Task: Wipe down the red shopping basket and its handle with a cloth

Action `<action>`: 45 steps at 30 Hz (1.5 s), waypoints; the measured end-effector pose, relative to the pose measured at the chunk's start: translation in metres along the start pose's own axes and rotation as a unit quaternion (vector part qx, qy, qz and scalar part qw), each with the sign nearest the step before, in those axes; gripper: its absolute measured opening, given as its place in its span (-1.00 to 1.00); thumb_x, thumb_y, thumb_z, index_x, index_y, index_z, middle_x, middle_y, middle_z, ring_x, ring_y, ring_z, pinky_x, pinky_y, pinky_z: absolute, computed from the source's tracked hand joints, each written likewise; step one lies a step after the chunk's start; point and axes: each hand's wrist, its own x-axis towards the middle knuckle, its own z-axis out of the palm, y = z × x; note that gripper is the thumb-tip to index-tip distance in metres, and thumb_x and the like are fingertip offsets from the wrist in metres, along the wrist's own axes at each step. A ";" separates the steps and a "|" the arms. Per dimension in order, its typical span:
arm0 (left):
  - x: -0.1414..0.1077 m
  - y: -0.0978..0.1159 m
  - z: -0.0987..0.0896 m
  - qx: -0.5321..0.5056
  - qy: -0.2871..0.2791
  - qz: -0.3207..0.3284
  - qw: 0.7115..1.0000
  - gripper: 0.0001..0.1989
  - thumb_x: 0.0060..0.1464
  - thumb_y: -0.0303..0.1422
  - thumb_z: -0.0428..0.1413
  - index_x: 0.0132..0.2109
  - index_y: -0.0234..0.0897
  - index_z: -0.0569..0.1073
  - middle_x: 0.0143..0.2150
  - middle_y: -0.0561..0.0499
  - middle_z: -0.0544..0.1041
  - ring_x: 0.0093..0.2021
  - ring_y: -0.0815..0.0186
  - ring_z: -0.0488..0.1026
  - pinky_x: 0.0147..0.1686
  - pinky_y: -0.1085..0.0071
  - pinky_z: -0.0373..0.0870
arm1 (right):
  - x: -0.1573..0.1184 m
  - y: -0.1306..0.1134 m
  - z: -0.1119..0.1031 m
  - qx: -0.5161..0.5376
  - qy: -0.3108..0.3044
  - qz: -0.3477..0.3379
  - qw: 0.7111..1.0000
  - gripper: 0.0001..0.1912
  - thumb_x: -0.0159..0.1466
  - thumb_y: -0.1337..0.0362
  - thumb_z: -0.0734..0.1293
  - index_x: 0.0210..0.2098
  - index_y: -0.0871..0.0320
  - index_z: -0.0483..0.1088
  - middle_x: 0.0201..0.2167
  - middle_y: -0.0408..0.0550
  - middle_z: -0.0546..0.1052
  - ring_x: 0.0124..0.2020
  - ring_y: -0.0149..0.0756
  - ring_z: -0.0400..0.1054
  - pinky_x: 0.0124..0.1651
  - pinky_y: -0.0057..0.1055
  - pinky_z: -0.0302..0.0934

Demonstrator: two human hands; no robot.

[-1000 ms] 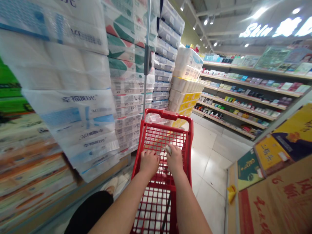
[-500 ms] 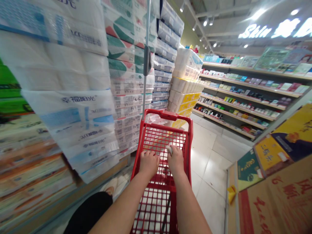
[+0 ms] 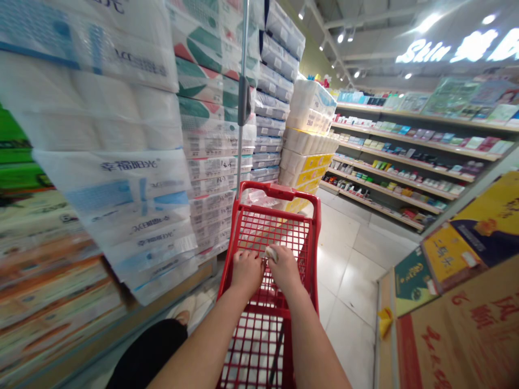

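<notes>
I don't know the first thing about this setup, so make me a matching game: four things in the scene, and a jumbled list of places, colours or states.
Things:
1. right hand
2. shopping cart
3. "Skin" sign
4. toilet-roll packs

Descriptions:
A. stacked to the person's left
B. lit up, above the shelves
C. holding something small and pale
D. red, with grid-like openings

Pairs: 1-C, 2-D, 3-B, 4-A

Left hand [image 3: 247, 273] and right hand [image 3: 283, 267] curl close together (both forearms extended).
</notes>
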 end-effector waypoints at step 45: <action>-0.003 -0.001 -0.001 0.000 0.010 0.001 1.000 -0.61 0.24 -0.24 -0.13 -0.29 -0.24 0.57 -0.21 -0.10 0.52 -0.12 0.18 0.33 0.01 0.11 0.07 | -0.001 0.003 -0.013 -0.087 0.047 0.066 0.993 -0.78 0.14 0.42 0.26 -0.24 0.11 0.46 -0.23 0.01 0.46 -0.14 -0.17 0.27 -0.09 -0.29 0.17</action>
